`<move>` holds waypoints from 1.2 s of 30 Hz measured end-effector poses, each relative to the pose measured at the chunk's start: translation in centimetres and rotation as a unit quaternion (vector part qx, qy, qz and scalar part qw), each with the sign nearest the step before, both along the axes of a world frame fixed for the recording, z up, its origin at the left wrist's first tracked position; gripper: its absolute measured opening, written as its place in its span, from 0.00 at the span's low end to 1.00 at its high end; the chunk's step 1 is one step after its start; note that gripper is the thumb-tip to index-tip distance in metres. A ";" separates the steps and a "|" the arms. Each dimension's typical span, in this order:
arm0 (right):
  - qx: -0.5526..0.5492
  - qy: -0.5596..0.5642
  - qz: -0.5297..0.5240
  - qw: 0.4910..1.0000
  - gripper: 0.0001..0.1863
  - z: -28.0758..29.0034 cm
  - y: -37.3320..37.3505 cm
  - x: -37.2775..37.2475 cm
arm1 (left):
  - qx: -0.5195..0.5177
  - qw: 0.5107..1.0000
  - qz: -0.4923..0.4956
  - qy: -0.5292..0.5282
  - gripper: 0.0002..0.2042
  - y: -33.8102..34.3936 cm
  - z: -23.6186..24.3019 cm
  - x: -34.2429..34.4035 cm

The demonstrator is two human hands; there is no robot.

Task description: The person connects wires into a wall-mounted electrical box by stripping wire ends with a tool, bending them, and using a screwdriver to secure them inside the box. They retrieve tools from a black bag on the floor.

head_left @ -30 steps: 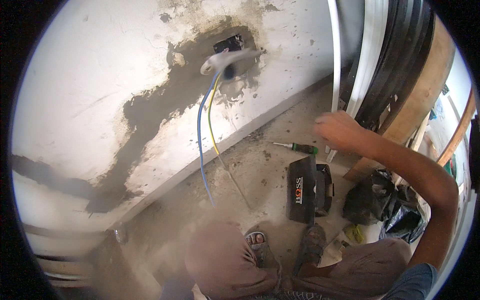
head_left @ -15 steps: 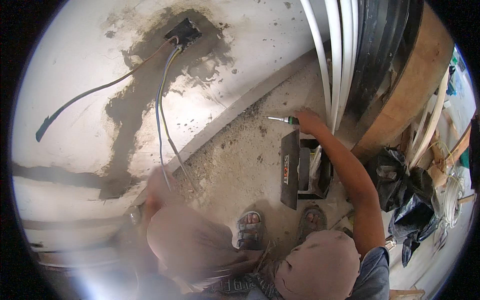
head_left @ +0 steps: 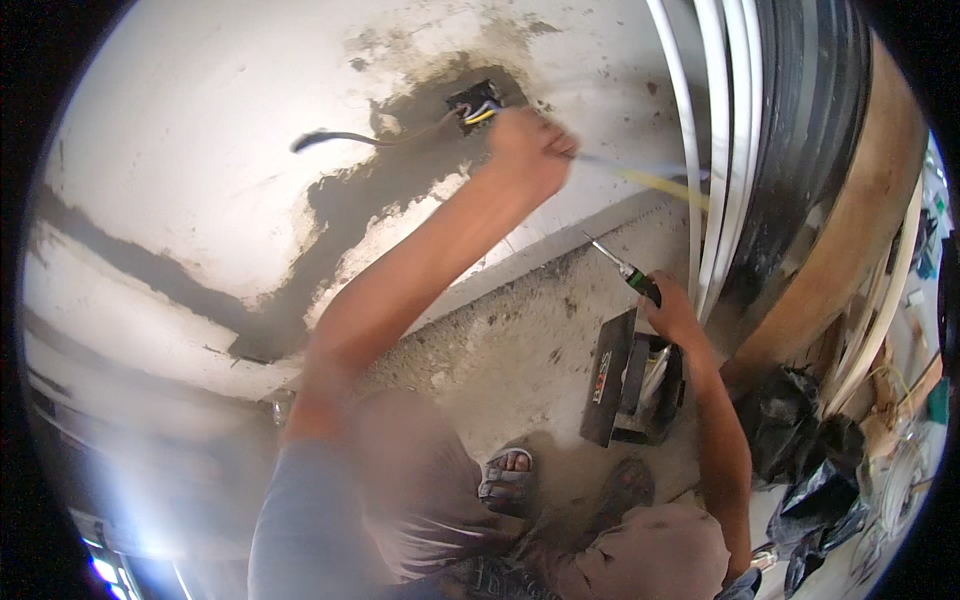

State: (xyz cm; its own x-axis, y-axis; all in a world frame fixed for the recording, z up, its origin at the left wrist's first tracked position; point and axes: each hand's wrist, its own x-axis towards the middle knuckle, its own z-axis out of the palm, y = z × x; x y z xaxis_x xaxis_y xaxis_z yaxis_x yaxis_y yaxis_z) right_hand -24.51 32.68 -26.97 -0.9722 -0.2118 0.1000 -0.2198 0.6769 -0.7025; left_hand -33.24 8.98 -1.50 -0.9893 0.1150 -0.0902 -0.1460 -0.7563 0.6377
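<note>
My left hand [head_left: 530,142] is closed on blue and yellow wires [head_left: 645,181] just right of a black recessed wall box [head_left: 471,98]; the wires stream rightward, blurred. A brown wire with a dark end [head_left: 350,136] hangs out of the box to the left. My right hand [head_left: 668,308] grips a green-and-black screwdriver [head_left: 640,282] by its handle, its metal tip pointing up-left toward the wall base. Just below it an open black toolbox [head_left: 610,380] sits on the dusty floor with items inside.
White conduits [head_left: 720,160] and black lengths of material stand at the right beside a curved wooden board [head_left: 850,240]. Black plastic bags [head_left: 785,425] and offcuts lie at lower right. The patched white wall [head_left: 180,160] fills the upper left. My sandalled feet [head_left: 505,478] are below.
My left hand has risen from low left to the box and pulled the blue and yellow wires rightward. My right hand has taken the screwdriver off the floor and raised it, turning its tip upward.
</note>
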 end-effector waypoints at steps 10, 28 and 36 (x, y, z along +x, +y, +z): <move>-0.357 -0.193 -0.083 0.910 0.18 7.0 1.6 10.2 | -0.253 0.967 -0.005 -0.009 0.47 -6.3 -4.7 5.0; -0.619 -0.333 -0.059 0.709 0.26 7.4 2.6 21.1 | -0.271 0.936 0.106 0.197 0.41 0.4 -10.3 1.1; -0.589 -0.444 0.034 0.674 0.31 7.0 -1.8 20.2 | -0.297 0.914 -0.229 0.153 0.21 -0.5 -16.7 17.8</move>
State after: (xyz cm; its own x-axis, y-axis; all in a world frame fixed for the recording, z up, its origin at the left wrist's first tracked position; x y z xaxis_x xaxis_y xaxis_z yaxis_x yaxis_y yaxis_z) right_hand -4.32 30.88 -20.00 -0.7513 -0.5410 -0.3780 0.6397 -0.4563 -0.6185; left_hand -15.42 8.47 -18.21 -0.8387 0.5445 0.0016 -0.1070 -0.1676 0.9800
